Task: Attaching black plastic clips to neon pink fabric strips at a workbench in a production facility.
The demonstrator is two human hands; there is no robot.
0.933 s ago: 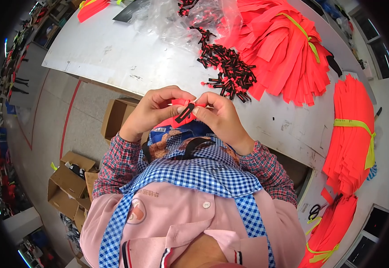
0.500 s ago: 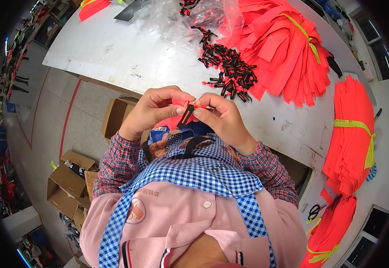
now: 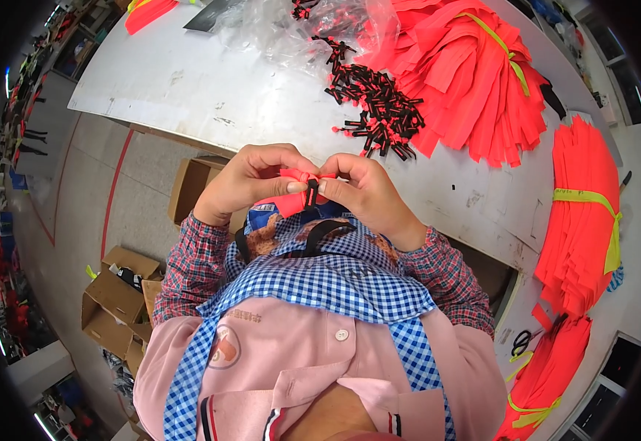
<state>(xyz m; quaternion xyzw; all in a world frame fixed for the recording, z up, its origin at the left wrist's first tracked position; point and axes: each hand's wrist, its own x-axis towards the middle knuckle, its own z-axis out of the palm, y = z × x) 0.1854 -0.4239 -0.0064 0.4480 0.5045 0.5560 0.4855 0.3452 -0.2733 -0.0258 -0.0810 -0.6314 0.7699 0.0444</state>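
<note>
Close in front of my body, both hands meet over a bright coral fabric strip [image 3: 288, 204] with a small black tab [image 3: 311, 194]. My left hand [image 3: 243, 184] pinches the strip between thumb and fingers, to the left of the tab. The thumb and index finger of my right hand [image 3: 372, 195] are closed at the tab's right side, on the tab and the bit of strip there. How the tab joins the strip is covered by my fingertips. Beyond my right hand, a heap of similar black tabs with coral ends [image 3: 387, 110] lies on the white table [image 3: 173, 84].
A large coral strip bundle [image 3: 467, 88], tied with yellow-green ribbon, lies behind the heap. More tied bundles [image 3: 578, 235] run along the right side, near black-handled scissors [image 3: 523, 342]. Clear plastic bags [image 3: 265, 37] rest at the back. Cardboard boxes [image 3: 115, 294] stand on the floor at left.
The black tab has turned from slanting to nearly upright. More of the coral strip now hangs out below my left fingers. Both hands stay in about the same place.
</note>
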